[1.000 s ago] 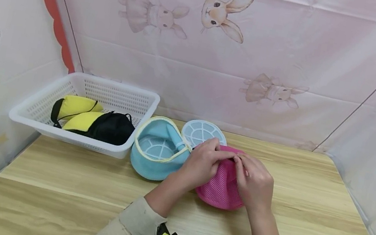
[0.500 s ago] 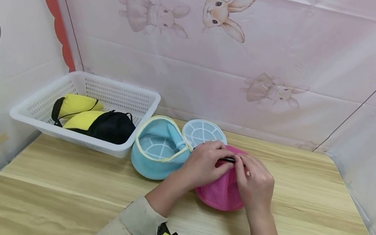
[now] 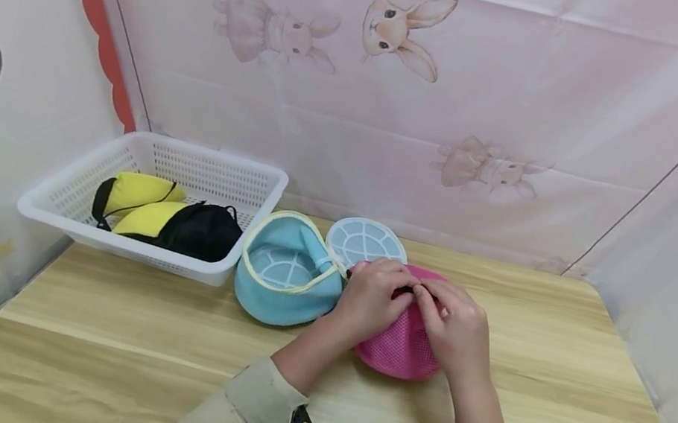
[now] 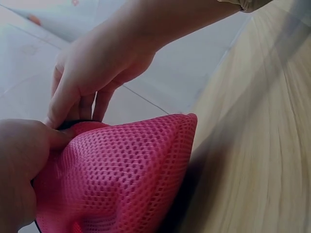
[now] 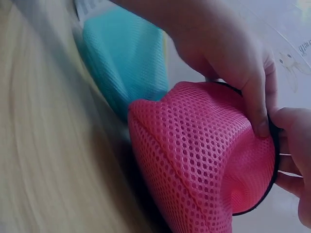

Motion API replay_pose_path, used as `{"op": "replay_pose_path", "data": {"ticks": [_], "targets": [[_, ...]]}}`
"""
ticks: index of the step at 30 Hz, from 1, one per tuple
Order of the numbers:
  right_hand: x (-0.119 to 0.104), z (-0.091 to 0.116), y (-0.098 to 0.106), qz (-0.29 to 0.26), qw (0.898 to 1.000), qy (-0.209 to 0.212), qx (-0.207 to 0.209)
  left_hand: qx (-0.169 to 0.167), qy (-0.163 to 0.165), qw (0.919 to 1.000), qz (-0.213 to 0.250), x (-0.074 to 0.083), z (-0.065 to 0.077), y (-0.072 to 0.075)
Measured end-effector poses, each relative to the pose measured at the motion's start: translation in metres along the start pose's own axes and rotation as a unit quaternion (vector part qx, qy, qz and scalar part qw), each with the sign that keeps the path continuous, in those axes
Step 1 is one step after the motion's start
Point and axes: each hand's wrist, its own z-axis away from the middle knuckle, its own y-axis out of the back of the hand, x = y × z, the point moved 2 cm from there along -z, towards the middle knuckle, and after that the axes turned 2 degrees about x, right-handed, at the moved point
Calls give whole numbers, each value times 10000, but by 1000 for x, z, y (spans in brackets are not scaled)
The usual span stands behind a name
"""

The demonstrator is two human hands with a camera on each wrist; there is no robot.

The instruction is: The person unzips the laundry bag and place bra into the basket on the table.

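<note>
A pink mesh laundry bag (image 3: 399, 351) stands on the table in front of me, its round opening edged in black trim. My left hand (image 3: 369, 296) grips this rim from the left. On the right, my right hand (image 3: 457, 331) pinches the same edge with thumb and fingers, the two hands' fingertips meeting. In the right wrist view the left thumb lies over the pink mesh (image 5: 194, 136), and the opening gapes below the fingers. The left wrist view shows the bag's side (image 4: 131, 170) bulging and creased. What lies inside the bag is hidden.
Left of the pink bag stands a blue mesh bag (image 3: 281, 307) with a yellow-edged opening. A round light-blue ribbed disc (image 3: 366, 240) lies behind. The white basket (image 3: 122, 245) at the left holds yellow (image 3: 141, 190) and black (image 3: 202, 231) padded cloth pieces with thin straps.
My fingertips have shifted slightly along the pink bag's rim, and the black trim that showed between them half a second ago is now more covered. The other things stay put.
</note>
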Motion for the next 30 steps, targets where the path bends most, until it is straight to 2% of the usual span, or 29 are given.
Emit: {"op": "replay_pose_path", "data": {"ticks": [4, 9, 13, 17, 25, 30], "targets": [[7, 1, 3, -91, 9994, -234, -255, 208, -64, 9998, -13, 1, -2, -7], [12, -1, 10, -108, 9990, -172, -410, 599, -326, 9976, -109, 2, -8, -11], [14, -2, 17, 12, 9997, 29, -228, 972, -588, 9933, -188, 5, -13, -15], [14, -4, 19, 230, 9995, 181, 102, 1186, -784, 9897, -180, 7, -18, -18], [10, -3, 16, 618, 9969, 230, 433, 1094, -964, 9887, -352, 2, -20, -21], [7, -2, 12, 811, 9931, 379, 753, 934, -1038, 9900, -173, 0, -20, -19]]}}
